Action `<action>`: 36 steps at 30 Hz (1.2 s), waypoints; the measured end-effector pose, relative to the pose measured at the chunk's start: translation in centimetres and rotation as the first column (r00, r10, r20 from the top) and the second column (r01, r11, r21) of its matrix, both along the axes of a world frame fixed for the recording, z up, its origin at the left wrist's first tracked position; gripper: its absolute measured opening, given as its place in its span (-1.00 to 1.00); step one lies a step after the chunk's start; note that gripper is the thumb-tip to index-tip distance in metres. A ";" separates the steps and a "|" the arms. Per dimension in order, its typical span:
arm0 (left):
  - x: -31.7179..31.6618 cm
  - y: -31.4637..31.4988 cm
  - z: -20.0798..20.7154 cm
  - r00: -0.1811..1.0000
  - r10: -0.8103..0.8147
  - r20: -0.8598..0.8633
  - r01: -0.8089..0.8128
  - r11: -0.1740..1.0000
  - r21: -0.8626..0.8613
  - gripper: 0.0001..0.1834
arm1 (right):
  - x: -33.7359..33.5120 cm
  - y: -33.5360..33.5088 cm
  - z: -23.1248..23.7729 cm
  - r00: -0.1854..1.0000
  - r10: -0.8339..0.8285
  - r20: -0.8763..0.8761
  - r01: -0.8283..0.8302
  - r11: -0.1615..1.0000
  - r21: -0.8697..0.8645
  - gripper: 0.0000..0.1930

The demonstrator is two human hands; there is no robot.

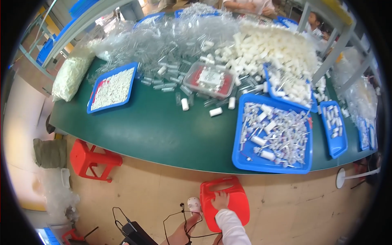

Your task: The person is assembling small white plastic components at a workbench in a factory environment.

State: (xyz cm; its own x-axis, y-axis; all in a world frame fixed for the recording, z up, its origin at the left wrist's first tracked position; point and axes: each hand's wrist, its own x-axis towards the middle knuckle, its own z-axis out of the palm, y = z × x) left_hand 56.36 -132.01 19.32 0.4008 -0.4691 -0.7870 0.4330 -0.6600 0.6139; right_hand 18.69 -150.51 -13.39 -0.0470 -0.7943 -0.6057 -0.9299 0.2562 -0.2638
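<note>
Below the table's front edge, my right hand [221, 201] rests on a red plastic stool [236, 204], its fingers apart and lying on the seat just below the slot. A white sleeve covers that forearm. My left hand cannot be made out. At the lower edge, left of my legs, is a black box-shaped device [138, 233] with thin black cables [165, 228] running from it; what supports it is out of sight. A light-coloured clog [194, 205] stands beside the stool.
The green table [163, 139] bears a blue tray [236, 159] of small clear-and-white parts, a blue tray [132, 87] of white pieces, a clear plastic tub [192, 79], and heaps of transparent tubes [163, 41] and white cylinders [277, 45]. Another red stool [87, 157] stands left. People sit across the table.
</note>
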 end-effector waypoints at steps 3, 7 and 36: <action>-1.2 -4.1 -0.2 0.997 -0.019 -0.077 0.014 0.997 -0.073 -0.34 | -0.6 2.8 4.4 0.963 -0.252 0.091 0.241 0.963 0.123 -0.47; -3.4 -7.9 1.5 0.968 -0.035 -0.250 -0.029 0.968 -0.249 -0.36 | -2.8 7.3 10.3 0.811 -0.559 0.171 0.534 0.828 0.173 -0.55; -17.1 -30.0 10.4 0.627 -0.574 -0.527 0.377 0.815 -0.440 -0.46 | -5.8 15.9 29.7 -0.026 -0.823 0.567 0.925 0.195 0.325 -0.70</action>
